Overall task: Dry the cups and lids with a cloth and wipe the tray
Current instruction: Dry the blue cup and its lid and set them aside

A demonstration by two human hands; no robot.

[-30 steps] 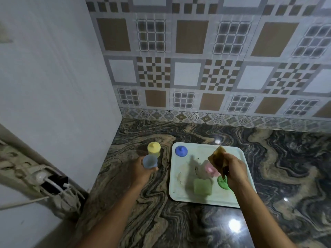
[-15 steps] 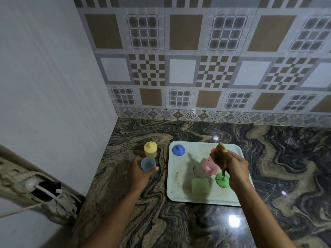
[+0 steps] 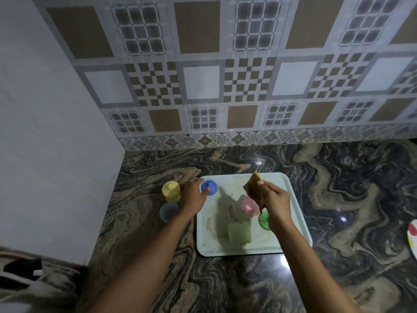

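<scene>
A white tray [image 3: 295,199] lies on the marble counter. On it are a blue lid [image 3: 212,187] at the far left corner, a pink cup [image 3: 247,205], a pale green cup [image 3: 239,233] and a green lid [image 3: 263,220]. To the left of the tray, on the counter, stand a yellow cup [image 3: 171,188] and a blue cup [image 3: 168,211]. My left hand [image 3: 193,196] reaches over the tray's corner, its thumb and forefinger pinching the blue lid. My right hand [image 3: 275,202] hovers above the pink cup and grips a bunched brown cloth [image 3: 253,185].
The tray floor shows brown stains [image 3: 230,211]. A tiled wall rises behind the counter and a plain wall closes the left side. A white plate [image 3: 413,236] with coloured spots peeks in at the right edge. Cables and a dark object [image 3: 24,268] lie at the lower left.
My left hand has set the blue cup down near the yellow cup and moved right onto the blue lid. My right hand still holds the cloth over the tray.
</scene>
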